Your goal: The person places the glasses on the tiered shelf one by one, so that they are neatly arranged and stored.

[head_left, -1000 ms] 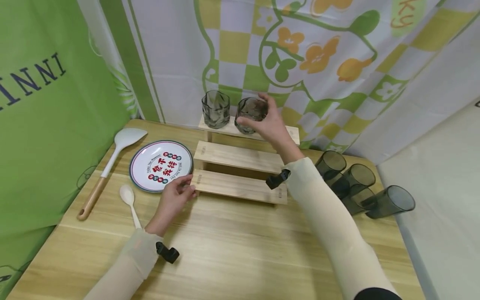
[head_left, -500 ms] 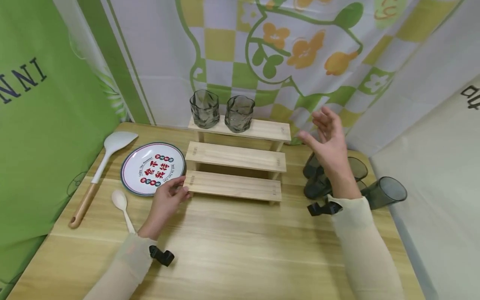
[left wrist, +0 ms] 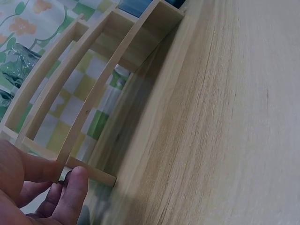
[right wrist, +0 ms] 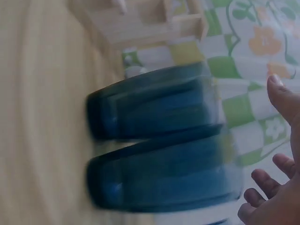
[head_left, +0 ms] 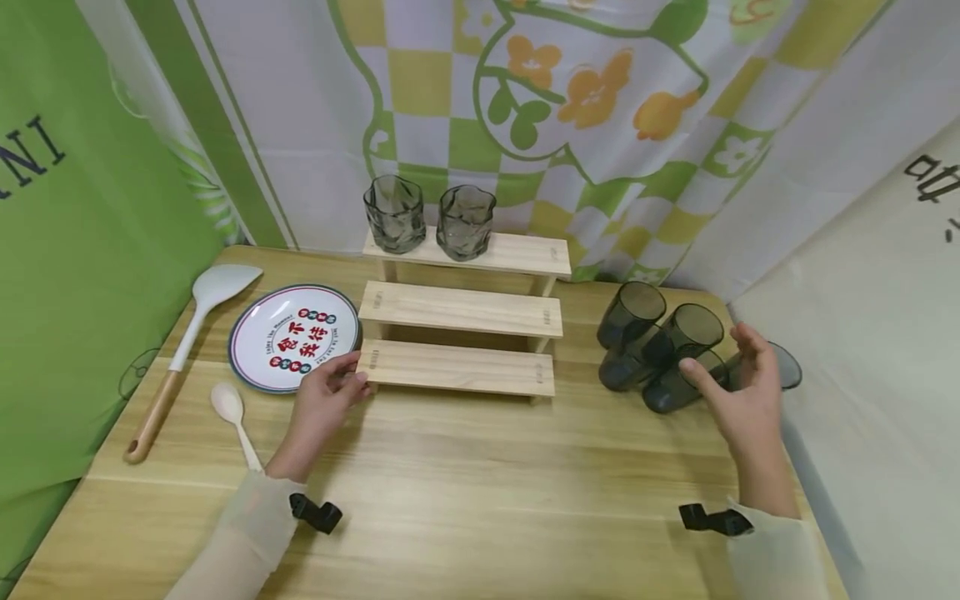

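Observation:
My left hand [head_left: 324,398] pinches the left end of the lowest step of a three-tier wooden rack [head_left: 457,367]; the left wrist view shows thumb and fingers at that board's end. On the rack's top step stand two faceted smoky drinking glasses [head_left: 395,217], side by side at the left. My right hand [head_left: 746,408] hovers at the tall smoky glasses, thumb and fingers spread, holding nothing. Several of these tall glasses [head_left: 626,321] stand close together at the table's right; the hand partly hides the rightmost. In the right wrist view two tall glasses [right wrist: 154,173] appear blurred beside the hand [right wrist: 276,187].
Left of the rack lies a white plate [head_left: 258,350] with red lettering. A white-headed turner [head_left: 187,333] with a wooden handle and a pale spoon [head_left: 228,404] lie beside it. Patterned curtain [head_left: 420,83] hangs behind the wooden table [head_left: 465,483].
My right hand has let go of the second faceted glass on the top step and moved right and down to the tall glasses. The left hand stays at the rack; the head view has shifted slightly.

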`<state>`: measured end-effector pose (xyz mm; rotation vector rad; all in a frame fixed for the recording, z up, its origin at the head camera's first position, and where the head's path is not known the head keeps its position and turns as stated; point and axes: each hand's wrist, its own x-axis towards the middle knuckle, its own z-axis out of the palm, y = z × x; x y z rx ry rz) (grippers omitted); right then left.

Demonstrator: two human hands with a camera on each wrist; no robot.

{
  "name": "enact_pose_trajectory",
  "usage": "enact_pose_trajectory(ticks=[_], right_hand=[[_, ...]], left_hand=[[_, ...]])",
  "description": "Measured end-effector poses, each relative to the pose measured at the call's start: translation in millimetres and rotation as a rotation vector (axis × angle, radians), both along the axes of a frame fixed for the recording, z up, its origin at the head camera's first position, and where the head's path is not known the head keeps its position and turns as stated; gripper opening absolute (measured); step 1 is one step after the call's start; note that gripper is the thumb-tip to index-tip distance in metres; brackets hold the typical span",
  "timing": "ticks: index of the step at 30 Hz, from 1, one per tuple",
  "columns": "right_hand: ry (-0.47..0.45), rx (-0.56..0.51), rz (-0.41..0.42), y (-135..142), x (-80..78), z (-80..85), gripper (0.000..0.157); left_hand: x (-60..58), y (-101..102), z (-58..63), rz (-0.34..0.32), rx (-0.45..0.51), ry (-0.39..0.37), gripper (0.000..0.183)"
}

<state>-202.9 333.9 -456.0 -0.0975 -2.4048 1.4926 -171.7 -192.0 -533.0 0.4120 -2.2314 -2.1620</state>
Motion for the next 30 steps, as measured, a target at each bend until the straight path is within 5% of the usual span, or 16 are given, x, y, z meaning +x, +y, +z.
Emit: enact_pose_trajectory(ticks=[8, 17, 25, 30], right_hand=[[-0.111, 0.004, -0.052, 7, 8.3, -28.5, 0.096], [-0.146, 0.157, -0.093, 4, 14.1, -39.5, 0.102], [-0.188, -0.284, 0.04, 6, 14.6, -52.7, 0.097], [-0.198, -0.375, 0.053, 5, 15.1, -57.2, 0.089]], left_hand=[[-0.1, 1, 0.0, -0.006, 0.008, 0.022, 0.044], [0.2, 0, 0.9, 0.004, -0.007, 0.017, 0.043], [-0.4, 0, 1.0, 0.0, 0.001, 0.005, 0.044], [0.0, -1, 0.5, 0.002, -0.012, 0.003, 0.044]])
